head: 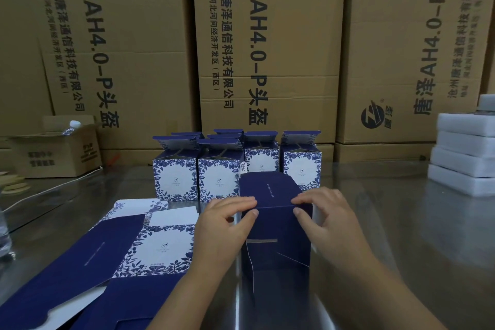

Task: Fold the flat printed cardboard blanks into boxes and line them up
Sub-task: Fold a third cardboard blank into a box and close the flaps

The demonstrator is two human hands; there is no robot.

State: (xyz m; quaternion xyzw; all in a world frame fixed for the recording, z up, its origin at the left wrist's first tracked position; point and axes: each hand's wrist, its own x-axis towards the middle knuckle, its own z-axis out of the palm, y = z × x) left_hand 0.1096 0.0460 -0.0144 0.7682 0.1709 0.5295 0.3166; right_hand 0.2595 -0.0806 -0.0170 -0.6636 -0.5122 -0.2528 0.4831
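Observation:
A dark blue box [276,225] stands on the steel table [388,236] in front of me, its near side towards me with flaps showing low down. My left hand [222,225] grips its upper left edge, thumb on the near face. My right hand [324,214] grips its upper right corner the same way. Behind it, several folded blue-and-white floral boxes [174,177] stand in rows with their top flaps up. A stack of flat printed blanks [120,254] lies at the lower left.
Large brown shipping cartons [267,48] wall off the back. A small open carton [56,153] with a water bottle [71,126] sits at the far left. White foam blocks [463,158] are stacked at the right edge. Another bottle [4,233] stands at the left edge.

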